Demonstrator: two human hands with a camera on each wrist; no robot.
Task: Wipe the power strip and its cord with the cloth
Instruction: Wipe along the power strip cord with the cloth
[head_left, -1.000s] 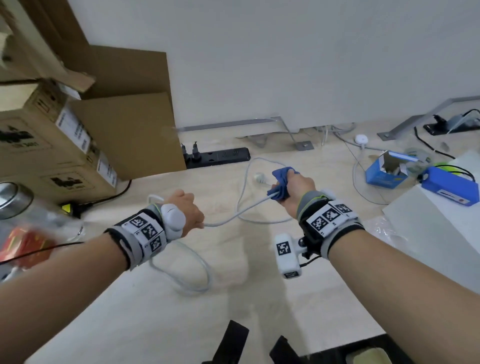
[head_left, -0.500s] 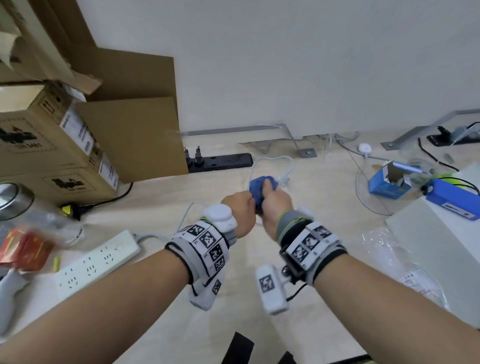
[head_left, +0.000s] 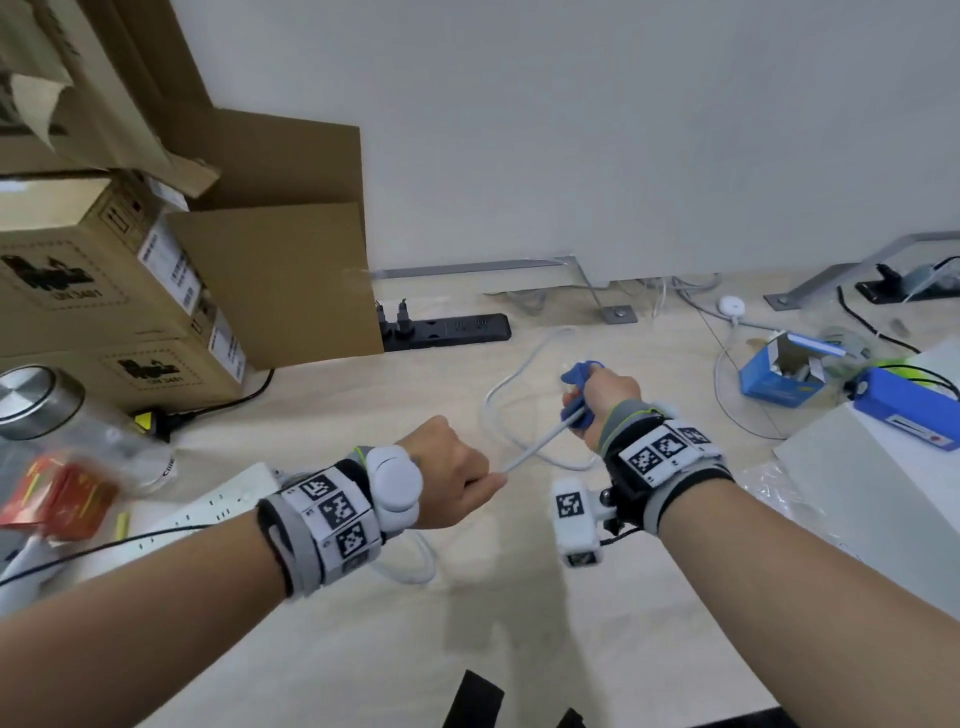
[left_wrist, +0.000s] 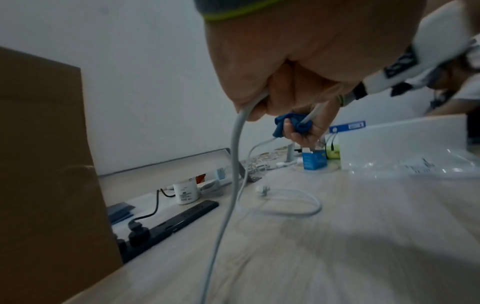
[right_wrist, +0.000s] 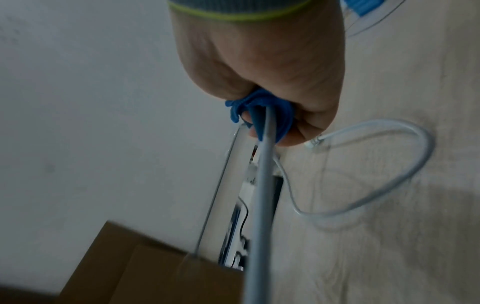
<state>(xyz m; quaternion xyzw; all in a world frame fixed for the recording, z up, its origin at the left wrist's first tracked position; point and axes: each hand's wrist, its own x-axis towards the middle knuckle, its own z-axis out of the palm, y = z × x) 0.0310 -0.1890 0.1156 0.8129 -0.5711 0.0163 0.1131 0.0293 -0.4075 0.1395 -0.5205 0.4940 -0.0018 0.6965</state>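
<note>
Both fists closed on the thin white power cord (head_left: 535, 451), stretched taut between them above the pale wooden desk (head_left: 467, 623).
The left hand (head_left: 447, 475) grips it bare; the right hand (head_left: 605, 402) squeezes a crumpled blue cloth (head_left: 574, 410) around it. The white plastic power strip (head_left: 218, 512) lies behind the left wrist.

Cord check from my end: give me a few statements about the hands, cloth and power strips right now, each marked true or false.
1. The right hand grips the blue cloth wrapped around the white cord. True.
2. The left hand is open and flat on the table. False: it grips the cord in a fist.
3. The cord runs taut between the two hands. True.
4. The white power strip is held in the air. False: it lies on the table beside the left wrist.
5. The black power strip has nothing plugged in. False: two black plugs sit in its left end.
</note>
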